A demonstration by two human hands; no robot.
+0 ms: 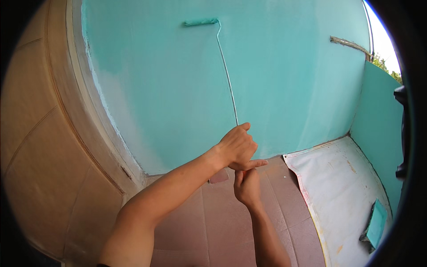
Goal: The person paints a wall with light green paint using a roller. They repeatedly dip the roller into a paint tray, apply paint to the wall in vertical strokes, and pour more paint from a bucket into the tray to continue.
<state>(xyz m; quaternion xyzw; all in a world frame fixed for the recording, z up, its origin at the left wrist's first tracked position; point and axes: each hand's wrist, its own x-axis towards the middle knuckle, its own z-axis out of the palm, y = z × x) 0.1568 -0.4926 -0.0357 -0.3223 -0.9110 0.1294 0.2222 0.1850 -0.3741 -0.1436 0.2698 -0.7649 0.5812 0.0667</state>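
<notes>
A paint roller with a long thin metal rod [227, 75] reaches up from my hands, its teal-coated roller sleeve [201, 22] resting against the teal wall [275, 75]. Wrapped round the lower end of the rod is my left hand [239, 146], with one finger sticking out to the right. Just beneath it, my right hand [247, 186] is closed on the roller's handle, of which only a small orange-red bit shows between the hands. The rest of the grip is hidden by my fingers.
A brown wooden door [40, 147] and its frame [95, 111] border the wall at left. Reddish tiles [227, 222] cover the floor. To the right, a paint tray [377, 222] with teal paint lies on a stained white sheet [338, 191], beside a low teal wall [378, 120].
</notes>
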